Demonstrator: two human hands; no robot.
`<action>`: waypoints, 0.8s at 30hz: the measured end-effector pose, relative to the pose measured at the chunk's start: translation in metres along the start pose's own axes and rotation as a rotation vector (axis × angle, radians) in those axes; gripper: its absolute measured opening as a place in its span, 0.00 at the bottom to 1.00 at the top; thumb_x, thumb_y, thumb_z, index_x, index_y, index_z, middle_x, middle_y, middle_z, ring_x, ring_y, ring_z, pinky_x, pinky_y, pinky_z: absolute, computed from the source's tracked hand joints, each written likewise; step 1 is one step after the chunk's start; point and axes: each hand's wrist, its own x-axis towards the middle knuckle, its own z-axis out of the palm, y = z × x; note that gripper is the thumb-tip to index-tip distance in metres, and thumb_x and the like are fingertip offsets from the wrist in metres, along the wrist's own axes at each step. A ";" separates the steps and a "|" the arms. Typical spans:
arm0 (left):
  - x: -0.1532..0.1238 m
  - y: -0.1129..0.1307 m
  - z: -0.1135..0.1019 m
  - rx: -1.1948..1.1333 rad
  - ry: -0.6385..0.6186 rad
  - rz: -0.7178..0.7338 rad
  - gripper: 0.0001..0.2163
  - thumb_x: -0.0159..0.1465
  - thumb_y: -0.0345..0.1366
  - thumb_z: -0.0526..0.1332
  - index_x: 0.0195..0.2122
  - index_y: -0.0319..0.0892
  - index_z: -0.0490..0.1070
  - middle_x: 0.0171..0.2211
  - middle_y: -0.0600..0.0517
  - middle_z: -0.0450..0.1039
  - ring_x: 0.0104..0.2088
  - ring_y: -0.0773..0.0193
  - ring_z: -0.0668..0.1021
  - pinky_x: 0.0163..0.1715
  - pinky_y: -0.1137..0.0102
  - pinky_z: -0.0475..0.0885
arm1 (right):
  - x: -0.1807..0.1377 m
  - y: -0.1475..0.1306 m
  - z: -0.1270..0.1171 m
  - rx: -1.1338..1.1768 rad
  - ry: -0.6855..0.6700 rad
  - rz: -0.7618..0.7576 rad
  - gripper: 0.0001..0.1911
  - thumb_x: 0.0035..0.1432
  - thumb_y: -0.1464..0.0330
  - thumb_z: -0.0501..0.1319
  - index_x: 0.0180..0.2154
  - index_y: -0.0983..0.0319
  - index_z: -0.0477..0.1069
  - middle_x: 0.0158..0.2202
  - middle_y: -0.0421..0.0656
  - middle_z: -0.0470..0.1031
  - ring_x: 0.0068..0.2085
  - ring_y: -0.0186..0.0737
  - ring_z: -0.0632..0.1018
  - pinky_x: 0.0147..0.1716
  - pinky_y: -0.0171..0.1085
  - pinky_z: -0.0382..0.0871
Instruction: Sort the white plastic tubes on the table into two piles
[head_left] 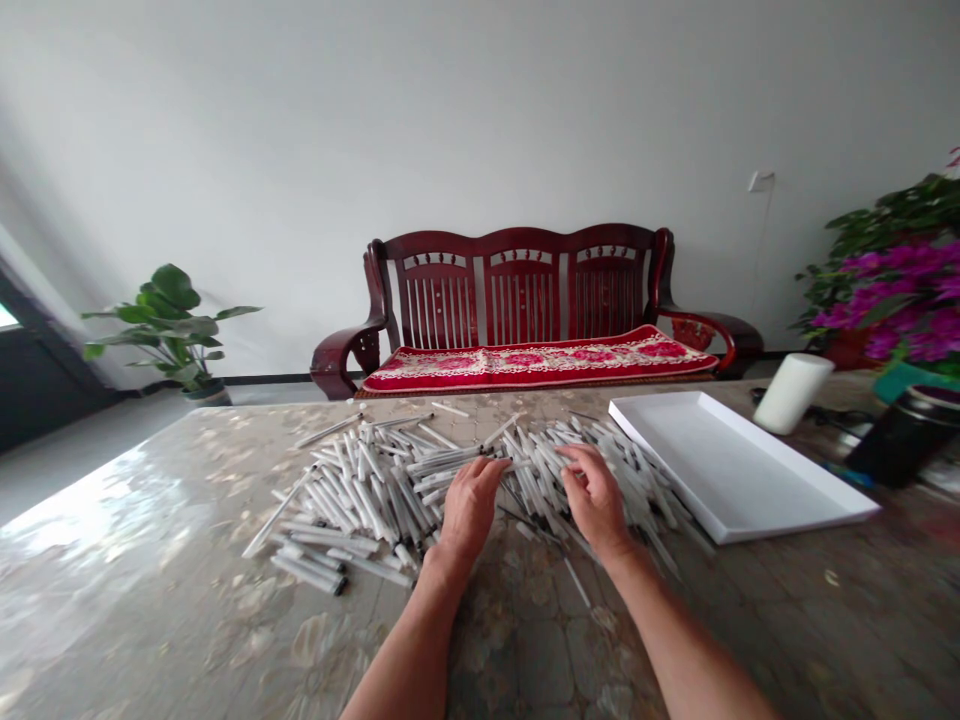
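A big heap of white pen barrels and caps [375,490] lies spread over the marbled table [150,600]. My left hand [469,505] rests palm down on the middle of the heap, fingers stretched forward and touching the pens. My right hand [596,495] lies just to its right, fingers curled down into the pile; whether they pinch a pen I cannot make out. A flat white tray [750,470] sits right of the heap with nothing in it.
A white cylinder [791,392] and a black container [904,435] stand at the table's right, by purple flowers [900,300]. Behind the table are a red wooden bench [525,310] and a potted plant [176,330].
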 end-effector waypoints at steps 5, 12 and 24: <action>0.004 0.020 0.012 -0.733 0.287 -0.348 0.05 0.64 0.38 0.59 0.38 0.44 0.70 0.34 0.52 0.78 0.37 0.61 0.81 0.43 0.66 0.73 | -0.006 -0.016 0.009 0.123 -0.232 0.124 0.14 0.63 0.61 0.54 0.44 0.59 0.74 0.43 0.46 0.78 0.44 0.44 0.77 0.43 0.41 0.70; 0.004 0.040 0.021 -1.445 0.268 -0.682 0.20 0.51 0.42 0.73 0.37 0.43 0.65 0.38 0.49 0.81 0.40 0.60 0.83 0.47 0.63 0.74 | -0.007 -0.031 0.010 0.342 -0.600 0.419 0.24 0.63 0.47 0.52 0.30 0.59 0.68 0.23 0.40 0.74 0.23 0.37 0.73 0.23 0.35 0.62; 0.004 0.033 0.034 -1.418 0.451 -0.848 0.14 0.54 0.38 0.71 0.33 0.41 0.67 0.32 0.51 0.79 0.34 0.62 0.83 0.38 0.67 0.79 | -0.013 -0.033 0.021 -0.563 -0.427 -0.138 0.13 0.67 0.68 0.51 0.35 0.59 0.73 0.30 0.45 0.79 0.30 0.40 0.78 0.28 0.35 0.62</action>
